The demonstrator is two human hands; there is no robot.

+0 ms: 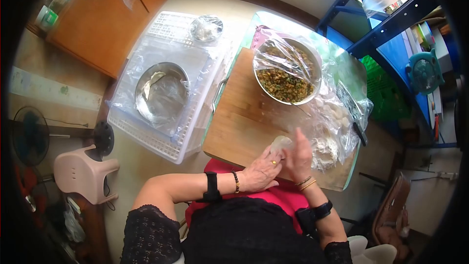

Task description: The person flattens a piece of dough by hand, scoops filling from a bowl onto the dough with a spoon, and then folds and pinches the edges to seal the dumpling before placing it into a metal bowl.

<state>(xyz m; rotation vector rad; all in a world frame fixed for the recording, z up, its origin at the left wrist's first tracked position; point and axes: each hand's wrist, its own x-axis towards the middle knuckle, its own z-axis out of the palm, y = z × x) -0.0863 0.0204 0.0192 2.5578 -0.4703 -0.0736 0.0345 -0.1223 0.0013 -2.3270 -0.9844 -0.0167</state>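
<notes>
Over the near edge of the wooden board (237, 117), my left hand (260, 172) is closed on a pale, thin dough wrapper (281, 143) that sticks out past its fingertips. My right hand (298, 159) is close against it on the right, its fingers stretched out and pointing away from me. Whether the right thumb touches the wrapper is hidden. Beyond both hands stands a bowl of chopped brown and green filling (285, 84), partly covered with clear plastic film. White flour (325, 155) lies heaped to the right, beside dough pieces (328, 110) under plastic.
A knife (352, 107) with a black handle lies on the plastic at right. On a white plastic crate (168, 150) at left sits a metal bowl (162, 92) with one pale dough piece inside. A pink stool (84, 173) and blue shelving (381, 34) stand farther out.
</notes>
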